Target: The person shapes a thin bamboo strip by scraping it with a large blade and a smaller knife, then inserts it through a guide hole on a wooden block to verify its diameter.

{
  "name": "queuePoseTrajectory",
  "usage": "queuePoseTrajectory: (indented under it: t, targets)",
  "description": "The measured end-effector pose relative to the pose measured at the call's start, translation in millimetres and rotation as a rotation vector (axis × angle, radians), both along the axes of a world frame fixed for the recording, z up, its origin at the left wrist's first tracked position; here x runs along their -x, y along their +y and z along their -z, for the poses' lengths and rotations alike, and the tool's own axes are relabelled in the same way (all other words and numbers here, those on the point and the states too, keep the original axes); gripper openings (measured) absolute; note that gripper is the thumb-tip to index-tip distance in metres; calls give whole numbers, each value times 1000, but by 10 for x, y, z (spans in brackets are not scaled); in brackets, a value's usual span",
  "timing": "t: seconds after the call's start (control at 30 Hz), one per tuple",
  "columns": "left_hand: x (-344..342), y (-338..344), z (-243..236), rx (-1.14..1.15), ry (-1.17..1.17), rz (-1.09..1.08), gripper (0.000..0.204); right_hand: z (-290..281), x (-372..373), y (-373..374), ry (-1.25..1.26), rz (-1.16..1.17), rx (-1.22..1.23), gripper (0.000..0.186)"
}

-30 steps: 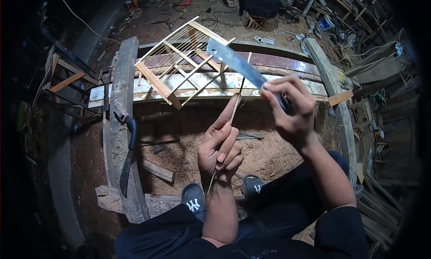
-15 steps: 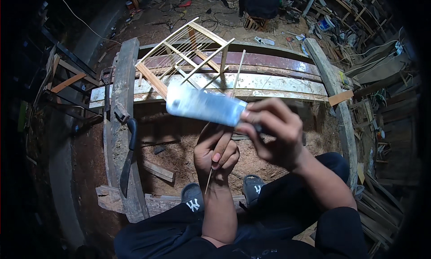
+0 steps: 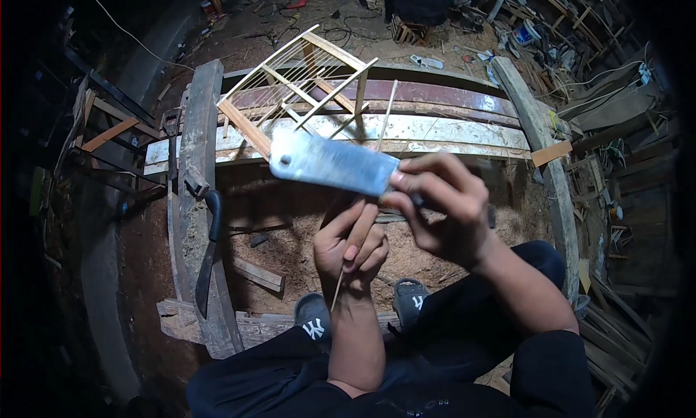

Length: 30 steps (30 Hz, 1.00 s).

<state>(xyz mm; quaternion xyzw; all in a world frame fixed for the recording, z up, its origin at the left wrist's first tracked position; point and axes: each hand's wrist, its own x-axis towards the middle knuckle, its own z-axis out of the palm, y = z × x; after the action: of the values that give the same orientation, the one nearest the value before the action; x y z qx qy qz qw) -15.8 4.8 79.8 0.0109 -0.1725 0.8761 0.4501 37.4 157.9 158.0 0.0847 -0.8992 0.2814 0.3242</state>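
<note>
In my right hand (image 3: pixel 446 204) is a cleaver (image 3: pixel 330 166), gripped with thumb and fingers near the base of its broad metal blade. The blade points left and has a round hole near its far corner. Below it, my left hand (image 3: pixel 351 244) is closed around a thin wooden stick (image 3: pixel 387 113). The stick runs up past the blade and its lower end comes out under my fingers. The cleaver covers part of the stick, so I cannot tell whether the two touch. Beyond them a wooden frame with thin slats (image 3: pixel 308 84) rests on the bench boards.
A bench of long boards (image 3: pixel 464 135) lies ahead between two heavy side beams (image 3: pixel 199 128). On the left beam lies a curved, dark-handled knife (image 3: pixel 210 229). A wood block (image 3: pixel 259 274) sits among the shavings. Scrap wood (image 3: pixel 616 345) is piled at the right.
The cleaver blade has shifted slightly and looks sharper, less blurred. My left hand keeps its hold on the stick, almost unmoved.
</note>
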Motion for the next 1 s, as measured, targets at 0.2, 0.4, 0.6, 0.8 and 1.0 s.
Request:
queuePoseTrajectory:
  t: [0.2,0.4,0.6,0.8,1.0]
  targets:
    - [-4,-4,-108,-15,-13,-8,32,34,15,23,51,-20,-13,18]
    - [-13,7,-119,-61,15,-34,60,23,15,-8,24,-26,2,15]
    - [65,37,-139,39,143,-43,61,5,178,404,-61,274,510,15]
    - [-3,102,-195,239,230,4,59,-286,181,231,-253,172,1150,32]
    - [-38,165,-275,549,418,-9,55,-248,215,304,-310,248,1246,21]
